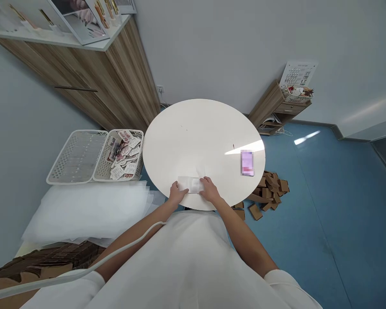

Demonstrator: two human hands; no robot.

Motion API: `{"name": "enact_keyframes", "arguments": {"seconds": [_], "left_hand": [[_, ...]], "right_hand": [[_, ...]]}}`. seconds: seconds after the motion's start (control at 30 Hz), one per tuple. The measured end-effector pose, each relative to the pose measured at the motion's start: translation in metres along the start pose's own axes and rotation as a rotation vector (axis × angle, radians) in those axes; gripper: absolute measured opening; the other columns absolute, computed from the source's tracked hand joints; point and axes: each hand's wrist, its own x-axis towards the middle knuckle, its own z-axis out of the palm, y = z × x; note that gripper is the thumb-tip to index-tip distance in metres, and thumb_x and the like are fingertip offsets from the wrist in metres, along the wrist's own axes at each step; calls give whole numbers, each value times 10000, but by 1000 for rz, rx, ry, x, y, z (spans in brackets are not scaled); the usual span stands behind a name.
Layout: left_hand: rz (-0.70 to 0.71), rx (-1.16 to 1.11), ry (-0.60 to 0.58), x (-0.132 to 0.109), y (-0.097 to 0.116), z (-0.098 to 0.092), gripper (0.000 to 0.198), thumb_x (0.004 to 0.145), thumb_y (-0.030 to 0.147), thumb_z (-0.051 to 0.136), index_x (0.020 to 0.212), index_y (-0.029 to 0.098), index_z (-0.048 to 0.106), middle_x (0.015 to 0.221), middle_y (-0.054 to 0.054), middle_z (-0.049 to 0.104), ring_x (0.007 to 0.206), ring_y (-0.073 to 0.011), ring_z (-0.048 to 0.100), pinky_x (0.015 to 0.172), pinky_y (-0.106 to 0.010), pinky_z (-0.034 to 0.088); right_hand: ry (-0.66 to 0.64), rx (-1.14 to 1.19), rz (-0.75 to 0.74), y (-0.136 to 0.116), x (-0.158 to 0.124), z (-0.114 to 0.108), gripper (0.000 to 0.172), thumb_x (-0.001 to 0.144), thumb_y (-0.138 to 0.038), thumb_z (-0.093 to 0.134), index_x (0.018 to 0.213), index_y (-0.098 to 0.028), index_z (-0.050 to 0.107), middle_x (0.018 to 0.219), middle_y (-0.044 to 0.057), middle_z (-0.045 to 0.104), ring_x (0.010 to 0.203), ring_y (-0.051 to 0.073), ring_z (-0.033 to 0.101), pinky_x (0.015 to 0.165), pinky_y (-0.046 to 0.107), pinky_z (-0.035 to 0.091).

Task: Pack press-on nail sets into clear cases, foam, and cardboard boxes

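A small, flat bundle of thin white wrapping sheet [184,182] lies near the front edge of the round white table [196,124]. Something pale with faint markings shows through its right half, too blurred to name. My left hand [177,193] grips the bundle's left end, thumb along the lower edge. At the right end, my right hand [209,190] is closed on the same sheet, fingertips at its upper corner. A loose translucent flap rises from the sheet just beyond my right fingers.
A phone with a blurred pink screen [247,163] lies on the table's right side. Left of the table stand a white basket [140,150] of printed cards, another basket [70,133] of clear packs, and stacked white sheets [93,210]. Brown cardboard boxes [270,189] litter the floor at right.
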Motion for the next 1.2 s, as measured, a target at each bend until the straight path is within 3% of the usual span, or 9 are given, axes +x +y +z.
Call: {"name": "enact_keyframes", "arguments": {"seconds": [0.1,0.17,0.33,0.5,0.7,0.93,1.03,1.2], "left_hand": [[-142,-143,8,3,8,-3,706,627,328,666,1233,196,329,1102,-130,486,818,-160,564,602,-277,467],[-191,-131,-75,3,16,-9,631,658,329,636,1208,170,372,1026,-117,534,714,-130,566,550,-254,451],[-167,-52,-242,-4,31,-24,310,649,307,605,918,157,572,810,-59,607,614,-126,544,500,-243,409],[77,89,-264,-8,45,-17,147,650,307,570,697,169,563,674,-3,567,608,-116,514,545,-234,403],[315,336,-294,-12,59,9,68,634,245,552,660,186,529,619,22,536,588,-118,497,551,-235,386],[434,533,-351,-18,54,23,76,708,203,482,748,186,545,684,-4,587,647,-145,542,588,-251,403],[456,565,-369,-23,52,24,122,710,184,486,801,181,566,734,-24,601,696,-164,559,631,-271,414],[550,582,-366,-34,43,16,237,716,259,524,935,195,587,912,-57,597,886,-212,545,759,-321,419]], "right_hand": [[4,14,-14,-1,-3,6,624,651,-153,590,1230,-245,376,1334,66,296,1158,206,409,923,328,366],[5,21,-28,0,-3,7,621,650,-162,595,1229,-230,378,1332,74,297,1169,205,394,936,331,353],[12,-7,-27,1,-3,6,624,644,-171,606,1224,-226,384,1325,75,307,1174,232,355,942,354,337],[77,-46,26,-4,-2,10,596,615,-161,636,1171,-249,442,1292,74,296,1167,275,311,914,380,340],[81,142,34,-10,-1,17,502,634,-152,575,1117,-208,451,1027,65,433,961,202,450,818,334,383],[89,260,49,-4,2,15,233,699,-149,425,908,-195,516,847,17,506,777,141,485,691,257,398],[123,288,79,-4,7,17,251,755,-184,346,950,-200,503,785,5,517,740,135,491,685,261,398],[150,266,91,-6,13,22,301,719,-156,399,1010,-196,464,729,-14,474,685,135,467,674,278,395]]}}
